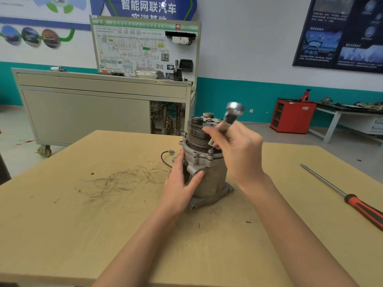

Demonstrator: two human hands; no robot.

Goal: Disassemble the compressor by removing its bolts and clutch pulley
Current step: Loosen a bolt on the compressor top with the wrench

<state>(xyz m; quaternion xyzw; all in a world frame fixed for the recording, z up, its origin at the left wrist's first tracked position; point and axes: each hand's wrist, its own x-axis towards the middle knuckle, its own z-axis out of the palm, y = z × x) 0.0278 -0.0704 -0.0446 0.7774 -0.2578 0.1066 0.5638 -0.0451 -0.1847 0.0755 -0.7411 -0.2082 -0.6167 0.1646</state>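
Head view: wooden table [83,204] nearest, screwdriver [352,199] laid at right. Compressor [207,179] stood upright mid-table, steadied by left hand [180,183], fingers straight, together, pressed on housing. Right hand [238,154] curled round chrome wrench [232,114], held beside clutch pulley [196,133] on top. Bolt removal judged in hand; next, wrench head to be seated squarely on flange bolt [210,151].

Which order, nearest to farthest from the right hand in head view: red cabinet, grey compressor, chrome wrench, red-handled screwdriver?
1. Chrome wrench, gripped by right hand.
2. Grey metal compressor, just below.
3. Red-handled screwdriver, table's right side.
4. Red metal cabinet, floor behind.
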